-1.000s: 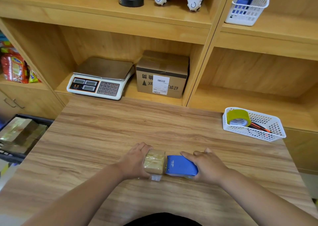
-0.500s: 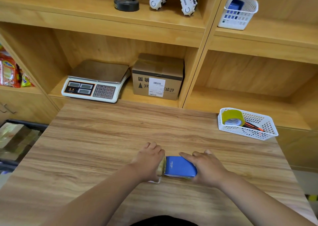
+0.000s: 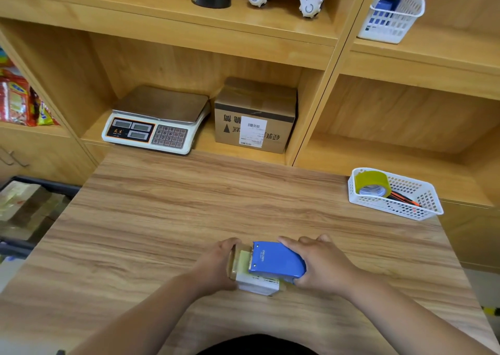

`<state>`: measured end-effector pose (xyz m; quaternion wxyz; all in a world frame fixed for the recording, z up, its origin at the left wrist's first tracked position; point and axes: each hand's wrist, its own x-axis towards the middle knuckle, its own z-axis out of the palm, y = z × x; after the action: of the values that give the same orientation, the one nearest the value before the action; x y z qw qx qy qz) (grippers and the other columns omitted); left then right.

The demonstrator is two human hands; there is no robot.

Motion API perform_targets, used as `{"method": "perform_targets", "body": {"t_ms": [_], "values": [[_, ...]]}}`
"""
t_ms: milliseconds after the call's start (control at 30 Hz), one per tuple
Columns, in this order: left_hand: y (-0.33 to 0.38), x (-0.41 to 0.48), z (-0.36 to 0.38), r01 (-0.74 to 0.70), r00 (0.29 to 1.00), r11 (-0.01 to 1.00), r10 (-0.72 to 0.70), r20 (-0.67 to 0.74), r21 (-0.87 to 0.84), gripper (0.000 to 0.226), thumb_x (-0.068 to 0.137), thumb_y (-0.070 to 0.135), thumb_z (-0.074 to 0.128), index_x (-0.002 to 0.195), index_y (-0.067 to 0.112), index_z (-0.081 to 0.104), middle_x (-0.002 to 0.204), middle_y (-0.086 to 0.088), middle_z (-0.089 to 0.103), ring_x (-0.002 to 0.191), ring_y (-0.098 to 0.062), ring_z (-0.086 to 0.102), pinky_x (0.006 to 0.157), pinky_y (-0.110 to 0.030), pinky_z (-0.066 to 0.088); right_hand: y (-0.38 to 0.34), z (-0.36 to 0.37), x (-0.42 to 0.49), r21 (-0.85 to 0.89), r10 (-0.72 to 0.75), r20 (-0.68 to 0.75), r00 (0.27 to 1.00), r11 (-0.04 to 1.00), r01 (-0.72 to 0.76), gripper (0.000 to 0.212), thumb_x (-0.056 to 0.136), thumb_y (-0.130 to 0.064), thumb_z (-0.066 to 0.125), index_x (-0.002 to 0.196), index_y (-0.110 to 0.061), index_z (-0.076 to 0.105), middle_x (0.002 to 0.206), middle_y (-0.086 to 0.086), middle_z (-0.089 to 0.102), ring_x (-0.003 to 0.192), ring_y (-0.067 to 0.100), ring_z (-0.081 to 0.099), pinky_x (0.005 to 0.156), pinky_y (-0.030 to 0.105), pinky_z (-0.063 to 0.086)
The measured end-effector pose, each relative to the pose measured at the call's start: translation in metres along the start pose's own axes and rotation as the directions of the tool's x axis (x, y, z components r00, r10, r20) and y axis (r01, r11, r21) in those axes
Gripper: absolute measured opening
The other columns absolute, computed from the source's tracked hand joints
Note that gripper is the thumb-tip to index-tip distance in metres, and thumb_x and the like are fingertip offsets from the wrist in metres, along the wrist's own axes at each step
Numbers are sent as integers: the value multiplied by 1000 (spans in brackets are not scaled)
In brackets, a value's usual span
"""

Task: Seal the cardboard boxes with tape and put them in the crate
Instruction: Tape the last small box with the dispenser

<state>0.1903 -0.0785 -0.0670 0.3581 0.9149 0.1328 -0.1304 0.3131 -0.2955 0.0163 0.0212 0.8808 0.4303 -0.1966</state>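
A small box (image 3: 258, 284), white on its near side and covered with yellowish tape on top, lies on the wooden table (image 3: 189, 208) near its front edge. My left hand (image 3: 216, 265) grips the box's left end, fingers curled over the taped edge. My right hand (image 3: 322, 265) grips a blue tape dispenser (image 3: 276, 260) that sits on top of the box's right part. The dark crate (image 3: 40, 184) stands at the far left, below table level, with taped boxes (image 3: 24, 208) inside.
A white basket (image 3: 422, 205) at the table's right back corner holds a yellow-green tape roll (image 3: 372, 182) and pens. Behind the table, a shelf holds a weighing scale (image 3: 154, 123) and a bigger cardboard box (image 3: 254, 113). Snack packets (image 3: 16, 100) lie at the left.
The blue dispenser has slid left along the box top, over the tape. My left hand has shifted from the top of the box to its left end. The camera view has drifted.
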Motion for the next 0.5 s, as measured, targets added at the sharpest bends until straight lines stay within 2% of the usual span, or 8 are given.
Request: {"method": "perform_targets", "body": {"t_ms": [100, 200, 300, 367, 500], "values": [[-8, 0, 3, -3, 1000, 1000, 3, 6, 31, 96, 60, 27, 81, 142, 20, 30, 138, 0, 43, 126, -13, 40, 94, -9, 28, -10, 1, 7, -35, -16, 6, 1000, 999, 16, 81, 72, -48, 53, 145, -47, 19, 93, -15, 37, 75, 10, 30, 77, 24, 15], [-10, 3, 4, -51, 999, 987, 50, 5, 151, 102, 62, 35, 78, 146, 18, 22, 147, 0, 31, 137, -16, 25, 111, -21, 21, -15, -1, 11, -72, -26, 15, 1000, 997, 27, 81, 72, -45, 54, 145, -45, 19, 94, -14, 37, 74, 10, 28, 76, 26, 14], [-5, 9, 6, -113, 994, 944, 111, 24, 310, 109, 62, 47, 77, 149, 20, 16, 148, 3, 25, 140, -16, 16, 116, -29, 11, -18, -2, 14, -80, -29, 24, 999, 996, 31, 81, 73, -45, 54, 146, -44, 19, 102, -11, 46, 76, 11, 31, 79, 26, 16], [-3, 14, 8, -145, 989, 928, 136, 49, 342, 107, 64, 52, 75, 149, 21, 17, 147, 3, 26, 139, -17, 15, 116, -30, 8, -19, -2, 15, -84, -33, 22, 999, 996, 35, 81, 73, -44, 53, 146, -44, 19, 105, -10, 48, 76, 12, 32, 80, 26, 18], [-5, 20, 9, -150, 988, 915, 149, 32, 374, 101, 61, 56, 74, 142, 20, 27, 137, 3, 34, 129, -17, 26, 112, -28, 14, -17, -3, 16, -91, -29, 21, 999, 995, 31, 81, 73, -47, 53, 146, -44, 17, 103, -9, 50, 77, 13, 35, 82, 26, 20]]}}
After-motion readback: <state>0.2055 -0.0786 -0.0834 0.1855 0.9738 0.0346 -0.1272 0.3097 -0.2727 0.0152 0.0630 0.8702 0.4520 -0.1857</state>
